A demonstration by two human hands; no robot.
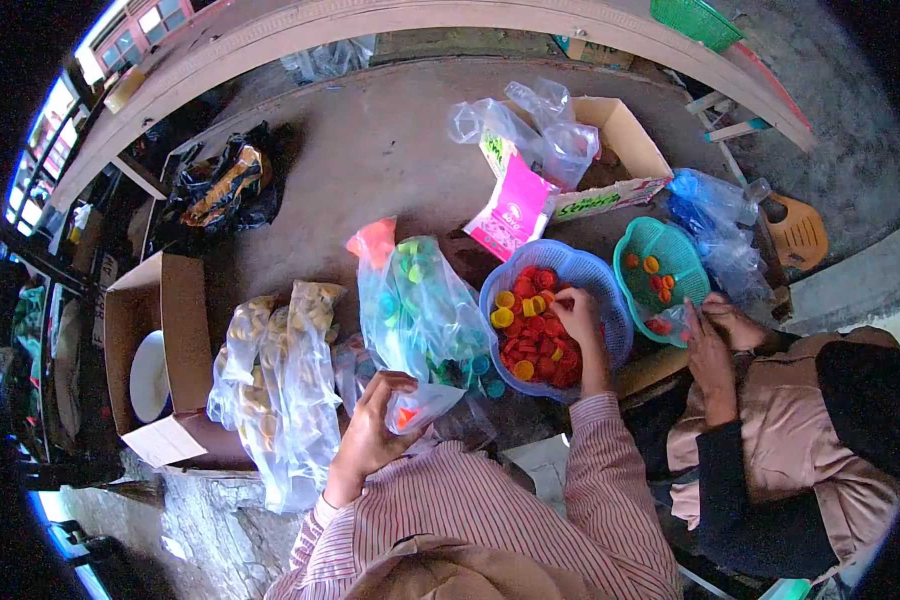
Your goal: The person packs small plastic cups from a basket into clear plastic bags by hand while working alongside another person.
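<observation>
My left hand (372, 428) is closed on the edge of a small clear plastic bag (428, 402) with something orange-red inside. My right hand (578, 318) reaches into a blue-purple basket (608, 262) of red and yellow caps (542, 345); its fingers are pressed together among the caps, and what they hold is hidden. Just left of the basket, a clear bag of green and teal caps (420, 300) lies on the table, with an orange piece (373, 242) at its top. Further left are long clear bags of pale yellowish items (295, 380).
A co-worker's hands (712, 345) hold a small bag beside a teal basket (638, 240) with several orange caps. Behind stands an open carton (630, 140) with plastic bags and a pink packet (513, 208). A cardboard box (185, 310) and black plastic (225, 180) are at left.
</observation>
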